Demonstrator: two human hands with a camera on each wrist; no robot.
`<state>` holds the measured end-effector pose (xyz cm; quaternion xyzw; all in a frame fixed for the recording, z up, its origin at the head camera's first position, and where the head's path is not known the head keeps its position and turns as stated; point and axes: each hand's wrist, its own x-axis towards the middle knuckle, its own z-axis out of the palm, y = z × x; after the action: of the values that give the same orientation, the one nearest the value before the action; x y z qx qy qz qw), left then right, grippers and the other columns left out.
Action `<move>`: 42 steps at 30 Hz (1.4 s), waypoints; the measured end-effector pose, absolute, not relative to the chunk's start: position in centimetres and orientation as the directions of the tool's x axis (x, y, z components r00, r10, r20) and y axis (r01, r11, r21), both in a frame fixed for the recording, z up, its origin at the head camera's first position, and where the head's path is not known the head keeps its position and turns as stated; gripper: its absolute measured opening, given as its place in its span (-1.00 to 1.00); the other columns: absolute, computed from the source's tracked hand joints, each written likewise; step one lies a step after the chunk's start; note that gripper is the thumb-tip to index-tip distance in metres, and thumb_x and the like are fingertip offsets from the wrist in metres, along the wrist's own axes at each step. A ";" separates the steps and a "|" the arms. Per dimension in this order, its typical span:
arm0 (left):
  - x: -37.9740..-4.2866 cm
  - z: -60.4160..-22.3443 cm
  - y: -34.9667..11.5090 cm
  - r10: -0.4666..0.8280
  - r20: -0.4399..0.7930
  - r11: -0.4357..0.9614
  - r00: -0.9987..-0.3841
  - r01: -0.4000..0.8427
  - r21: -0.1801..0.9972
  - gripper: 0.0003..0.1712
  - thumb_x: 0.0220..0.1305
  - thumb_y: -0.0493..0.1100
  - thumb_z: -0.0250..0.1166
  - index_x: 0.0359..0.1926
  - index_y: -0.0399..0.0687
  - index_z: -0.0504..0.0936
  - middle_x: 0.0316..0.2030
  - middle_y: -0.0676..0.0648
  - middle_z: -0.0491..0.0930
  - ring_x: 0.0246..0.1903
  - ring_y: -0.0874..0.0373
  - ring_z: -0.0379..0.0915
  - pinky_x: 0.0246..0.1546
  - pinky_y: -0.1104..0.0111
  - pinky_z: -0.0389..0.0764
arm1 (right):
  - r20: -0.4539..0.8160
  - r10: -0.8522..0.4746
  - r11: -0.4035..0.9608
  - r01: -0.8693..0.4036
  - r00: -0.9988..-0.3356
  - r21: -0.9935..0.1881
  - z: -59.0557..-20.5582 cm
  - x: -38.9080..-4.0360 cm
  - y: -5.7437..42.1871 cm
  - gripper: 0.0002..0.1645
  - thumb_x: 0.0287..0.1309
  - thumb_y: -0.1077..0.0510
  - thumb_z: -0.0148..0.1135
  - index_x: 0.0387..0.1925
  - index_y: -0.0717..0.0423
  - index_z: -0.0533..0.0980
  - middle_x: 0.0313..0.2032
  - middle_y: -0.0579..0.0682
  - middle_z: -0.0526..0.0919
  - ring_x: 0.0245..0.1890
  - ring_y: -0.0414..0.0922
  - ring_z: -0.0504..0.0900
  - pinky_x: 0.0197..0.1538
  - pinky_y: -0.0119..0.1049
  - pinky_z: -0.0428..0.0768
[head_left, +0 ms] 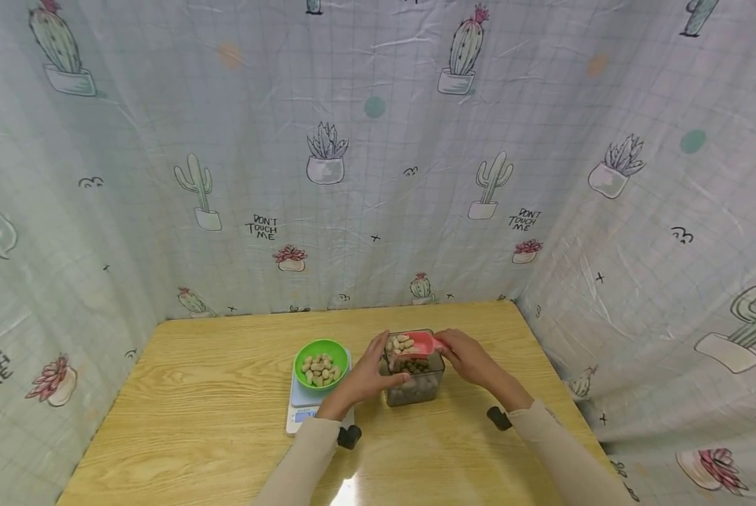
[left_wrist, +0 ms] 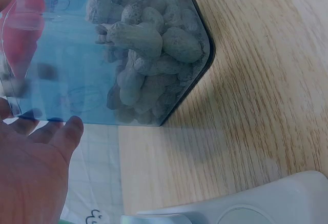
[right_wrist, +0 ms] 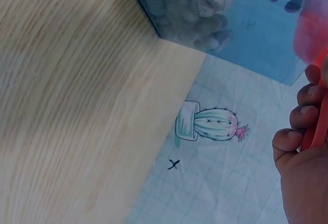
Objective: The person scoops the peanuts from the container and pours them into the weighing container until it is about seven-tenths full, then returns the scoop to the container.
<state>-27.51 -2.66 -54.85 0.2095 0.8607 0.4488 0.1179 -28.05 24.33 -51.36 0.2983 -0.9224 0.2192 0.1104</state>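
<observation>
My left hand (head_left: 372, 369) holds the near-left side of a clear plastic container (head_left: 414, 396), fingers along its left side and thumb across the front. Whole peanuts in their shells (left_wrist: 154, 55) fill the lower part of this container. In my right hand (head_left: 469, 357) is the handle of a red scoop (head_left: 424, 343), its fingers curled round it in the right wrist view. Several peanuts (head_left: 401, 344) lie in the scoop, which is over the container's opening. To the left, a green bowl (head_left: 298, 365) with more peanuts rests on a white kitchen scale (head_left: 296, 426).
The scale's lit display (head_left: 305, 417) is partly covered by my left wrist; its digits are unreadable. A wooden table (head_left: 213, 407) carries everything. Behind and beside it hangs a cactus-print curtain (head_left: 378, 197). A black wrist-camera mount (head_left: 498, 418) sits by my right wrist.
</observation>
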 end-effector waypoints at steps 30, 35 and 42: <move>-27.0 -52.0 -3.7 0.448 0.111 0.534 -0.887 0.365 0.763 0.11 0.22 0.32 0.28 0.57 0.32 -0.21 0.58 -0.03 -0.21 0.51 -0.19 -0.04 0.32 -0.18 0.28 | 0.467 -0.507 0.691 -0.666 -0.724 -0.282 -48.0 -28.4 25.6 -0.77 0.41 0.19 0.08 0.01 0.15 0.54 -0.16 0.06 0.66 -0.14 -0.02 0.61 -0.08 -0.03 0.57; -26.9 -51.0 -4.7 0.407 0.133 0.505 -0.904 0.344 0.792 0.09 0.21 0.26 0.33 0.57 0.35 -0.15 0.58 -0.02 -0.16 0.52 -0.16 -0.08 0.35 -0.20 0.22 | 0.476 -0.524 0.679 -0.683 -0.707 -0.269 -46.9 -28.6 25.1 -0.77 0.41 0.20 0.07 0.00 0.16 0.54 -0.14 0.08 0.66 -0.10 0.01 0.62 -0.03 -0.01 0.57; -26.5 -50.0 -6.8 0.368 0.152 0.494 -0.917 0.331 0.804 0.08 0.23 0.20 0.34 0.56 0.39 -0.17 0.58 -0.04 -0.19 0.52 -0.21 -0.10 0.32 -0.28 0.20 | 0.450 -0.531 0.678 -0.679 -0.718 -0.283 -44.8 -28.7 24.0 -0.74 0.45 0.15 0.03 0.04 0.12 0.54 -0.08 0.07 0.67 -0.04 0.03 0.62 0.02 0.01 0.57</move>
<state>-26.46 -6.76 -49.96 0.2023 0.8640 0.4606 0.0202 -28.66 23.95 -44.83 0.3359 -0.9004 0.2196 0.1680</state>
